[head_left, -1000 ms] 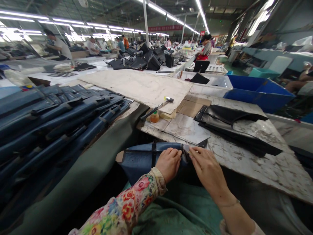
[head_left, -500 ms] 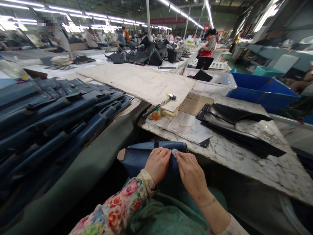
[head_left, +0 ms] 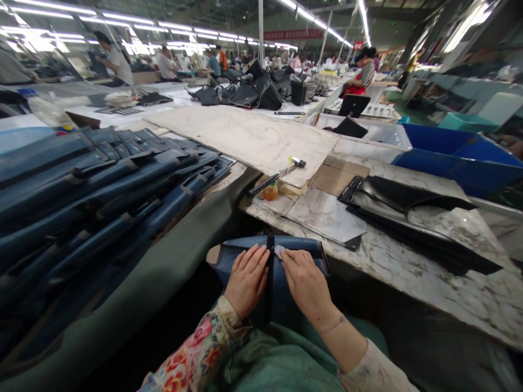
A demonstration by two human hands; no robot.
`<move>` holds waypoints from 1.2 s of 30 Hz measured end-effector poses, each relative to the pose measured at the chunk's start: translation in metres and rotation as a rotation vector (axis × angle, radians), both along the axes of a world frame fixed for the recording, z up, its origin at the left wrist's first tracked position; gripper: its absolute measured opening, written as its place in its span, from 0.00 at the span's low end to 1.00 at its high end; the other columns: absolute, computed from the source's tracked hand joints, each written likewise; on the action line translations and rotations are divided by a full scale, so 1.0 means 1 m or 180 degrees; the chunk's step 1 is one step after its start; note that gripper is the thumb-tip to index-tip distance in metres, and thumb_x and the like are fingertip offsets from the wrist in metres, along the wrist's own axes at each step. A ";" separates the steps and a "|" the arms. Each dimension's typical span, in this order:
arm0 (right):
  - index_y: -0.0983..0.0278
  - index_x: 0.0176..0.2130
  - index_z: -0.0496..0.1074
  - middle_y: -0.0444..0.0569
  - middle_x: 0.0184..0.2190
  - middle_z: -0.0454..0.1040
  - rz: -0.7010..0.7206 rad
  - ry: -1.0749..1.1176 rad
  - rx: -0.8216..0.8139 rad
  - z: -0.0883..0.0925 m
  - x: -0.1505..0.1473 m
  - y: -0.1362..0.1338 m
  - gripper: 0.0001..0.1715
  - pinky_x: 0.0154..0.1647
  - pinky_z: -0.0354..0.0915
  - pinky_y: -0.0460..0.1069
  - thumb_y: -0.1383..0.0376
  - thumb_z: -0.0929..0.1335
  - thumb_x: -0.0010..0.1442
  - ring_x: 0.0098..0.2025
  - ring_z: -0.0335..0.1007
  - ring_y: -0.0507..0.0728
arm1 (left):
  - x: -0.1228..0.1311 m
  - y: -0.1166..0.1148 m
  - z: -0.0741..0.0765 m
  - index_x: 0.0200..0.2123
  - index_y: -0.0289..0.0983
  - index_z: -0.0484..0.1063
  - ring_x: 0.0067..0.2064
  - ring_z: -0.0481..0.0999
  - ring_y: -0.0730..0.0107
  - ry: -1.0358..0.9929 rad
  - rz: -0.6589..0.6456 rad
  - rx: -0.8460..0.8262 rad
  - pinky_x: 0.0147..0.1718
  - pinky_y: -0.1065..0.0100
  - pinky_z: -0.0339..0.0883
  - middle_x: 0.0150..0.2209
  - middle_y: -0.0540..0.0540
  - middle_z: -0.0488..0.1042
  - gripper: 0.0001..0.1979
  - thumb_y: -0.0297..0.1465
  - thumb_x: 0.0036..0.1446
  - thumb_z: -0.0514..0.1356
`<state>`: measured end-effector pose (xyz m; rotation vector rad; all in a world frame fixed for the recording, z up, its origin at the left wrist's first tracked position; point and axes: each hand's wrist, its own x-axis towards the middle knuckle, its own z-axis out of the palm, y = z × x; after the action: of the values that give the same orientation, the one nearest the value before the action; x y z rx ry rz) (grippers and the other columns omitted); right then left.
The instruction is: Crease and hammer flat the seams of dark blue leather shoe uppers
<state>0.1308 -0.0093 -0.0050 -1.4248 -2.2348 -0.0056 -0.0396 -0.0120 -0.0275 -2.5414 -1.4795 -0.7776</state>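
Note:
A blue leather-like bag piece with dark edging rests on my lap against the table edge. A black strap runs down its middle. My left hand lies on the piece just left of the strap, fingers stretched out and pressing near the upper seam. To the right of the strap, my right hand pinches a small whitish wad, its material unclear, against the seam. The lower part of the piece is hidden by my hands and the green apron.
Many blue bag pieces lie stacked at left. On the table are a hammer, a small orange bottle, a pale sheet and black leather pieces. A white bin and blue bin stand behind. People work farther back.
My left hand has moved left, uncovering the black strap. My right hand with the whitish wad has shifted left along the seam, close to the strap. The view has turned slightly left.

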 end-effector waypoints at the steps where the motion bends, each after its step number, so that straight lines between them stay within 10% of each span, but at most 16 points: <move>1: 0.63 0.50 0.67 0.53 0.42 0.71 0.0012 0.0034 0.0004 0.000 0.002 0.000 0.18 0.47 0.66 0.55 0.70 0.59 0.62 0.45 0.64 0.60 | -0.001 -0.003 -0.002 0.55 0.34 0.62 0.60 0.59 0.61 0.0028 -0.0007 0.0019 0.55 0.59 0.53 0.56 0.42 0.65 0.19 0.27 0.61 0.48; 23: 0.63 0.46 0.70 0.49 0.39 0.71 0.0762 0.0764 -0.1297 0.018 0.028 0.022 0.13 0.48 0.63 0.52 0.66 0.62 0.61 0.43 0.65 0.55 | 0.011 0.004 0.017 0.44 0.37 0.68 0.45 0.67 0.62 -0.0172 0.0298 -0.0455 0.43 0.60 0.59 0.42 0.44 0.72 0.11 0.31 0.60 0.51; 36: 0.66 0.47 0.69 0.52 0.45 0.70 0.0505 0.0301 -0.0761 0.018 0.014 0.011 0.16 0.51 0.64 0.52 0.69 0.60 0.62 0.47 0.65 0.56 | 0.009 0.005 0.013 0.45 0.35 0.68 0.50 0.66 0.62 0.0104 -0.0046 -0.0148 0.51 0.60 0.54 0.48 0.45 0.72 0.13 0.27 0.59 0.50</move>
<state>0.1445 0.0015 0.0125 -1.3295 -2.3230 0.3853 -0.0307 -0.0075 -0.0149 -2.5881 -1.4882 -0.7081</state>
